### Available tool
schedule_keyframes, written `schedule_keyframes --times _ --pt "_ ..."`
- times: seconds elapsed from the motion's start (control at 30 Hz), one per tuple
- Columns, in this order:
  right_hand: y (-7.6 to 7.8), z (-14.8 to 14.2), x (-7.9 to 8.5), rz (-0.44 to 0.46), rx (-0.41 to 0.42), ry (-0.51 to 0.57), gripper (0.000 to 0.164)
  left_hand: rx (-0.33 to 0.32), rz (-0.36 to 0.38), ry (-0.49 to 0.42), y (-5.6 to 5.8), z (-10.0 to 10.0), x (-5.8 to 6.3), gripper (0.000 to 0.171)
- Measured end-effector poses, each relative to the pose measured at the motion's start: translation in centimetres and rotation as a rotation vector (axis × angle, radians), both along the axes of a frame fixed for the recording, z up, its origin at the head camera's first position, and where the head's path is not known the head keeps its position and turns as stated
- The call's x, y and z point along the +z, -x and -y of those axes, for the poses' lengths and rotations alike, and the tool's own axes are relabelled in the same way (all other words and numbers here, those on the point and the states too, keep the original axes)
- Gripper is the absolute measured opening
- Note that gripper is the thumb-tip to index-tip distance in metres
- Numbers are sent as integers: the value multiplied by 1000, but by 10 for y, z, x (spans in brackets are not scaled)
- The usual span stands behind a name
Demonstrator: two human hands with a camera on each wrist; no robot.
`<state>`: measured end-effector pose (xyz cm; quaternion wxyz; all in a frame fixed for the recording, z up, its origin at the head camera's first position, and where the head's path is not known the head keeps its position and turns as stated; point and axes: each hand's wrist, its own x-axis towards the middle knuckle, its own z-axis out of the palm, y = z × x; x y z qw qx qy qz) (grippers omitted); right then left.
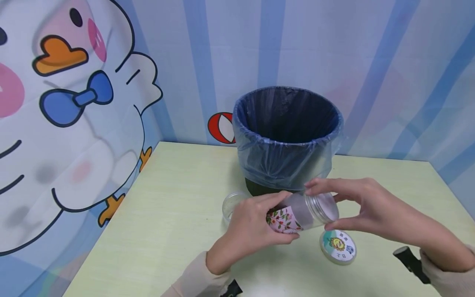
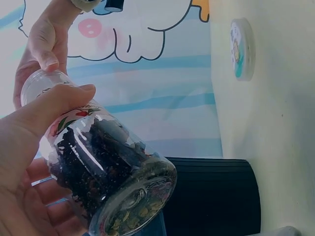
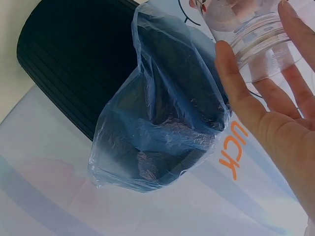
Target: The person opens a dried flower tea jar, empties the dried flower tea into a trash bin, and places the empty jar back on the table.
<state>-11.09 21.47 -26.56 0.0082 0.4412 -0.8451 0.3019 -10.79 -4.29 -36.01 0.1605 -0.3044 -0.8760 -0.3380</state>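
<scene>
The left hand [image 1: 252, 222] is wrapped round a clear, floral-labelled jar [image 1: 283, 220] lying tilted at lower centre of the head view; the right hand [image 1: 365, 204] pinches its threaded neck. Above, centre, stands a dark bin [image 1: 257, 189] with a blue bag [image 1: 285, 165]; a flower-printed disc [image 1: 338, 246] lies lower right. Left wrist view: dark contents [image 2: 91, 169] show in the jar, lower left. Right wrist view: the jar's neck is upper right, the bin upper left.

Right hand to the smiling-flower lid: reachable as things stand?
Likely yes: the smiling-flower lid lies on the table with nothing on top of it. The right hand is on the clear jar, though, so it would probably need to let go first.
</scene>
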Motion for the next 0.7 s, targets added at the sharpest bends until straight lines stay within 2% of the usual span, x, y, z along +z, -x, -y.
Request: schedule_keyframes --times 0.27,0.47,0.6,0.7 --pt "3 3 2 -99 53 2 70 17 -22 18 0 4 5 76" --pt "5 3 3 -127 100 8 74 2 19 31 2 8 9 75" --pt "2 4 8 -101 172 -8 73 -100 166 3 3 12 9 75" --pt "-1 7 14 -72 211 -30 74 -172 273 -52 3 14 10 76"
